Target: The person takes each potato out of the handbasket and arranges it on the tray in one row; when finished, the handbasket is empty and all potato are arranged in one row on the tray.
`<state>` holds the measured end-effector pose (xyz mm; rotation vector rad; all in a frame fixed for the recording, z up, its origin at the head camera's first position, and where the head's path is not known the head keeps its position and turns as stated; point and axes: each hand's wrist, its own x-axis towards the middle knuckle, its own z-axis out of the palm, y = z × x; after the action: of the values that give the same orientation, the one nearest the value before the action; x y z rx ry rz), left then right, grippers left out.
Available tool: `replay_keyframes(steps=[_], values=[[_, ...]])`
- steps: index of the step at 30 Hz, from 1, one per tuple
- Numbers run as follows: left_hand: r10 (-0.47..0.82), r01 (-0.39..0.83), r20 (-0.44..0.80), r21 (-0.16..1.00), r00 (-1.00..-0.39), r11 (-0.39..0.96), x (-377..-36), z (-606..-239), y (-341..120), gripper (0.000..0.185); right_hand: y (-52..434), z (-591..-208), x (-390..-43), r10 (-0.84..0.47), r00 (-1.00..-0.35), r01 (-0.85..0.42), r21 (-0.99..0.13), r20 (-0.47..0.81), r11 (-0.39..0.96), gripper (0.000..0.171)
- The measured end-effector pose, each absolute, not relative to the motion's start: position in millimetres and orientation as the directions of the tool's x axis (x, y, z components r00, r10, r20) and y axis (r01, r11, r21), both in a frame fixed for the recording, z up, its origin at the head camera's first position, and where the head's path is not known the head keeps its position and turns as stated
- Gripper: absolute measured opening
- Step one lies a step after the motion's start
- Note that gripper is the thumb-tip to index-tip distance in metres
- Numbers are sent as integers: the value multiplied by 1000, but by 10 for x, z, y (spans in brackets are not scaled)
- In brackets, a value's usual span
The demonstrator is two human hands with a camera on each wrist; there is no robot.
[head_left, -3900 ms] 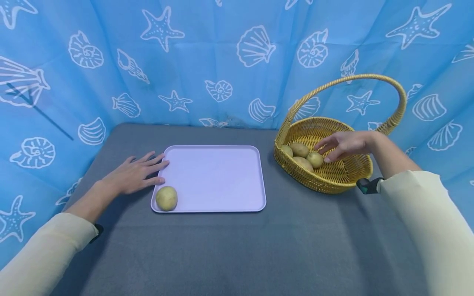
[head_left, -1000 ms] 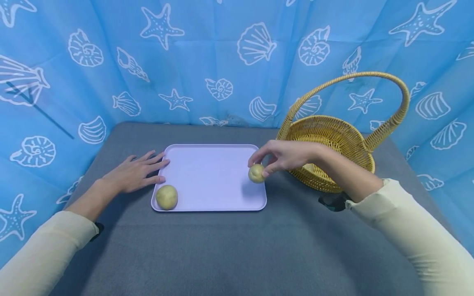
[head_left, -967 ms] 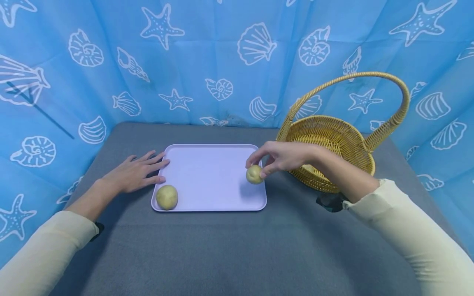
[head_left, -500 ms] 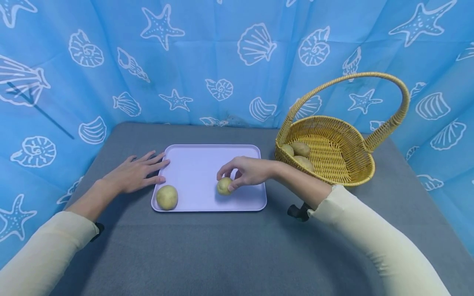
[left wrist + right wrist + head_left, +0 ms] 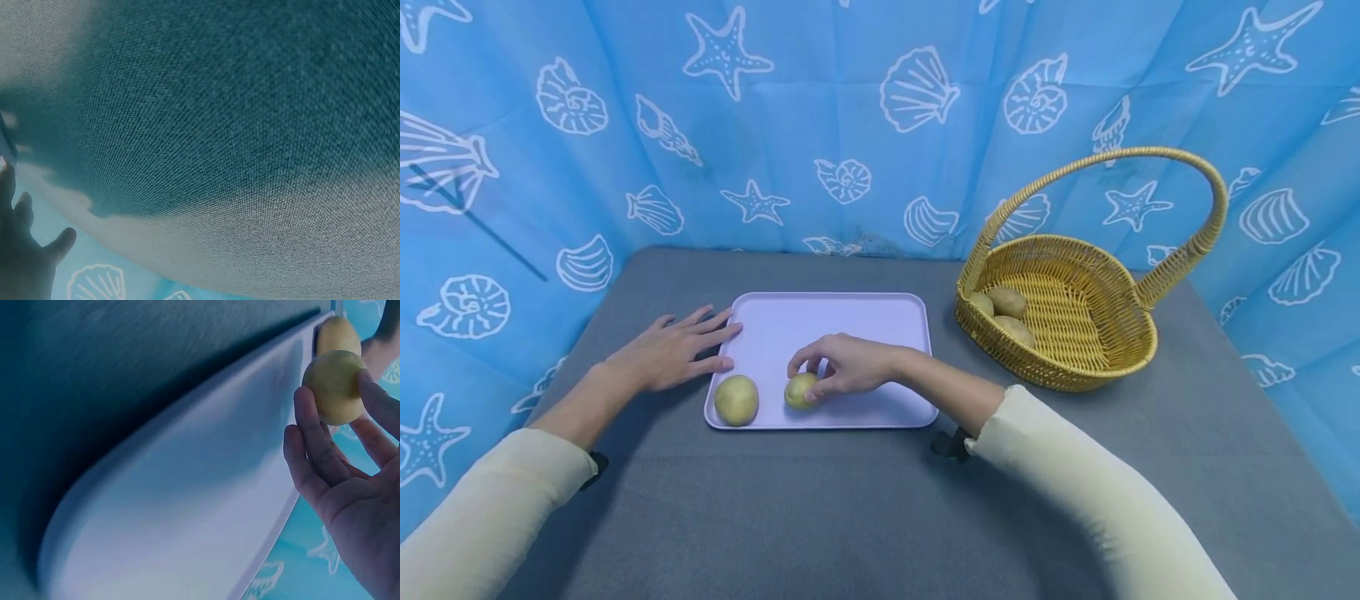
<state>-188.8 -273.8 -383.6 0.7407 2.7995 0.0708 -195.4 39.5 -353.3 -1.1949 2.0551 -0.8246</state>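
My right hand (image 5: 850, 365) pinches a small round potato (image 5: 801, 391) between thumb and fingers, over the left half of the lilac tray (image 5: 865, 317). Whether that potato touches the tray, I cannot tell. In the right wrist view the held potato (image 5: 336, 387) shows up close, in front of the other one. A larger potato (image 5: 737, 401) lies in the tray's near left corner. My left hand (image 5: 670, 354) is spread flat with its fingertips on the tray's left rim. Only part of the left hand (image 5: 28, 244) shows in the left wrist view, dark at the edge.
A yellow wicker basket (image 5: 1075, 367) with a tall arched handle stands right of the tray. Several potatoes (image 5: 1007, 302) lie at its left side. Grey cloth (image 5: 820, 517) covers the table, and a blue curtain (image 5: 865, 125) with shell prints hangs behind.
My right hand took the small potato out of the basket and carried it left across the tray, lowering it toward the larger potato. The left hand has stayed on the rim.
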Motion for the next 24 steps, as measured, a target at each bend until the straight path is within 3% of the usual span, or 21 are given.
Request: replay_keyframes(steps=[10,24], values=[[507,497,-213,103,-835,862,-1882,-3851,-2754,73,100,-3624,-1838,-891,-401,-490,-773,-211,403,38],[499,487,-221,111,-838,866,-1892,-3844,-2749,73,191,-3559,-1872,-877,-424,-439,-795,-228,419,42]])
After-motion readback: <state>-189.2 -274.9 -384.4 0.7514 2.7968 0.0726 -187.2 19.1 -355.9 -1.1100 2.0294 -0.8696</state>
